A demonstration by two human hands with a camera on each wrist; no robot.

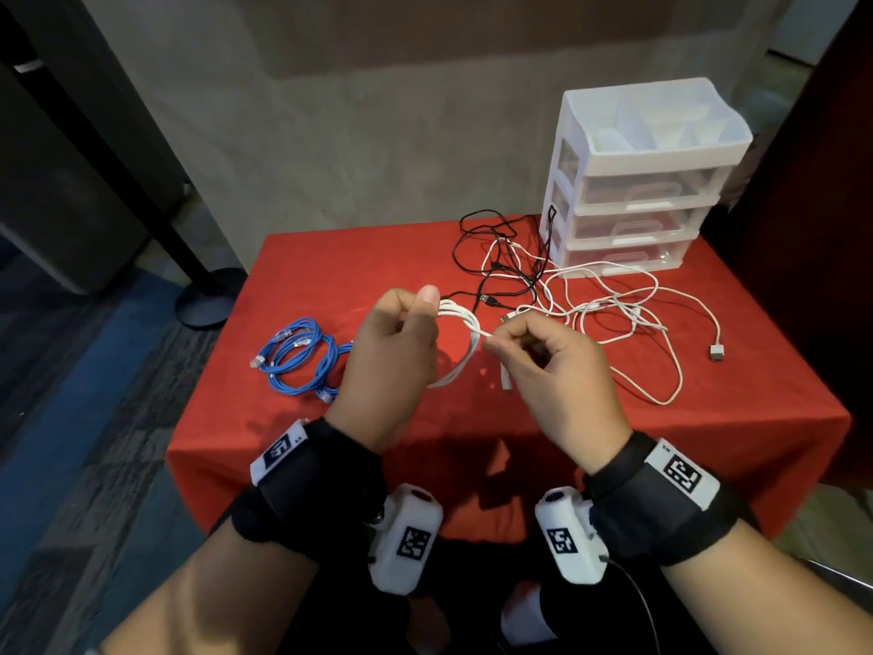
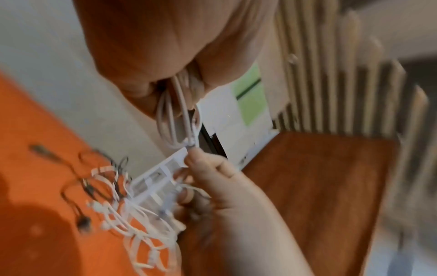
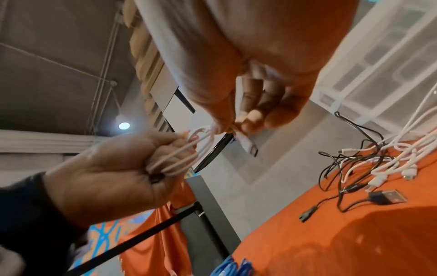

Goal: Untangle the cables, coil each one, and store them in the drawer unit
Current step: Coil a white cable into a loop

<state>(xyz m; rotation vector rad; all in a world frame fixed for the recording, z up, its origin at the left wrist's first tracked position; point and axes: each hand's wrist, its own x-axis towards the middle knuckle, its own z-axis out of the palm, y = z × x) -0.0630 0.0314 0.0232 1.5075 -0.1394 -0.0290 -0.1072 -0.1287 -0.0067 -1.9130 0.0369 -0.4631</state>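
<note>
White cable point(image 1: 460, 340), wound into a small coil of several loops, is held in the air above the front middle of a red-covered tabletop point(image 1: 378, 257), between the person's two hands. The left hand point(image 1: 392, 352) grips one side of the coil, with its fingers point(image 3: 163, 155) curled round the bundled strands and the thumb raised on top. The right hand point(image 1: 552, 371) pinches the cable's loose end at the coil between thumb and fingers, the other fingers curled in; in the right wrist view a white plug point(image 3: 247, 146) with a dark tip sticks out just below that pinch. On the tabletop behind and to the right of the hands lies a loose tangle of thin black cables point(image 1: 500, 257) and white cables point(image 1: 628, 314), crossing over one another; one white strand runs out to a small white connector point(image 1: 717, 352) near the right edge. To the left of the hands, a coiled blue network cable point(image 1: 297, 354) with clear plugs rests on the cloth. At the back right corner stands a white plastic drawer unit point(image 1: 637, 182) with three clear drawers, all pushed in, and a divided open tray on top; the tangle reaches up to its base. Both wrists wear black straps carrying white camera modules with printed square markers.
</note>
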